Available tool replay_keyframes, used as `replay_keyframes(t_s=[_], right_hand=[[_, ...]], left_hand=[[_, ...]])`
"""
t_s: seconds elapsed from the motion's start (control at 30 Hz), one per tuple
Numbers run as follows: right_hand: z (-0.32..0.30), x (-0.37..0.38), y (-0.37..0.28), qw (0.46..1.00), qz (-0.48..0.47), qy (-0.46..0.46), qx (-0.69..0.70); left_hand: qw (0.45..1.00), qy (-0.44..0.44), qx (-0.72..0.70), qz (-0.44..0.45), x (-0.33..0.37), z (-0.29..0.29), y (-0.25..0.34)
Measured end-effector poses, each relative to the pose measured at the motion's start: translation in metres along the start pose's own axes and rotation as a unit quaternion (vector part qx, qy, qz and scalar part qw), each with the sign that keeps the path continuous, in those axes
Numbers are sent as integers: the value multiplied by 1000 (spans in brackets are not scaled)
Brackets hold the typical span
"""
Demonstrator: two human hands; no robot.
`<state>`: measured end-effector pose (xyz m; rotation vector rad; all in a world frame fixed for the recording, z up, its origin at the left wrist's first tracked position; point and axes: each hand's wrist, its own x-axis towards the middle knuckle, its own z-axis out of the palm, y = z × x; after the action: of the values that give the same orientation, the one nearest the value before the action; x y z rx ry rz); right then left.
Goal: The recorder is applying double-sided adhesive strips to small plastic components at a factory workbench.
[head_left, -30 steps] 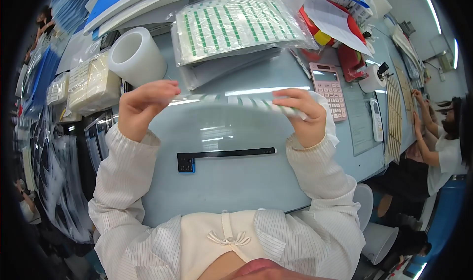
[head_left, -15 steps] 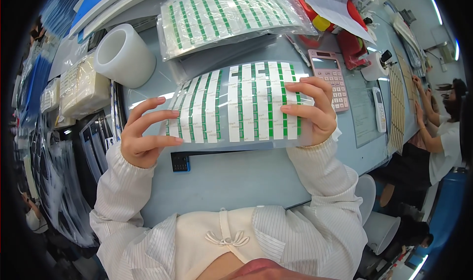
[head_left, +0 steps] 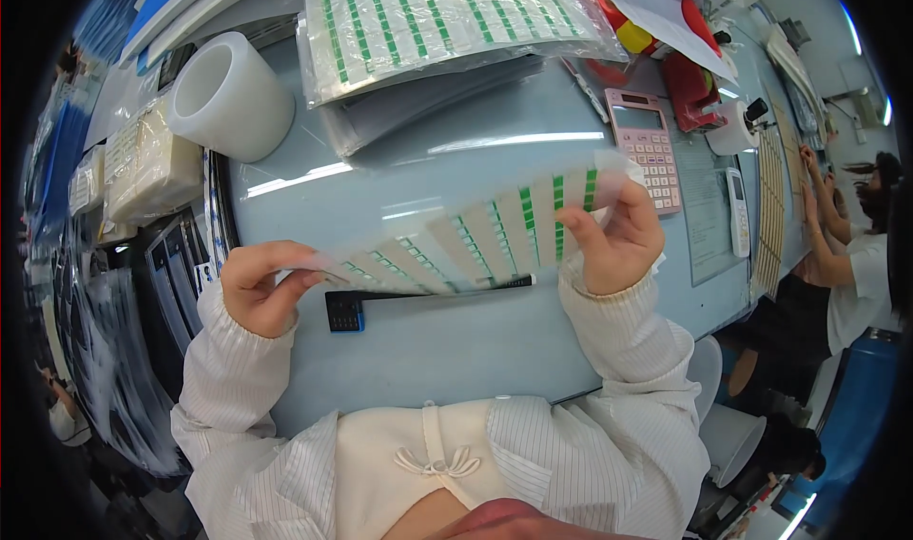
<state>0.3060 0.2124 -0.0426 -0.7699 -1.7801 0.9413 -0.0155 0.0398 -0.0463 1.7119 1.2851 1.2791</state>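
Between both hands, a thin translucent sheet with rows of green and pale strips [head_left: 495, 241] is held slanted above the desk, its right end higher and its back side partly showing. My left hand [head_left: 266, 288] pinches the lower left end between thumb and fingers. At the upper right end, my right hand [head_left: 623, 236] grips the sheet, thumb in front and fingers mostly behind it. Under the sheet's lower edge lies a black, blue-edged object [head_left: 344, 312], with a dark strip running right from it, partly covered.
Plastic-wrapped sheets with green rows [head_left: 409, 27] are stacked at the back. A white roll [head_left: 233, 98] and a wrapped pale bundle [head_left: 155, 169] stand left. On the right are a pink calculator [head_left: 647, 150], a white remote [head_left: 736, 212] and a co-worker [head_left: 851, 245].
The sheet has tilted from facing me nearly flat to slanting, its left end lowered. Both hands have changed from spread fingers along its face to pinching its ends.
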Motion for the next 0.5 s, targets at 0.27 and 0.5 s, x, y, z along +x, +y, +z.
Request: replay_keyframes(t_s=[0.27, 0.5], right_hand=[[7, 6, -5, 912, 264, -10, 314], [5, 6, -3, 897, 314, -20, 310]], left_hand=[[907, 124, -271, -298, 1, 12, -8], [898, 118, -282, -316, 2, 13, -15]])
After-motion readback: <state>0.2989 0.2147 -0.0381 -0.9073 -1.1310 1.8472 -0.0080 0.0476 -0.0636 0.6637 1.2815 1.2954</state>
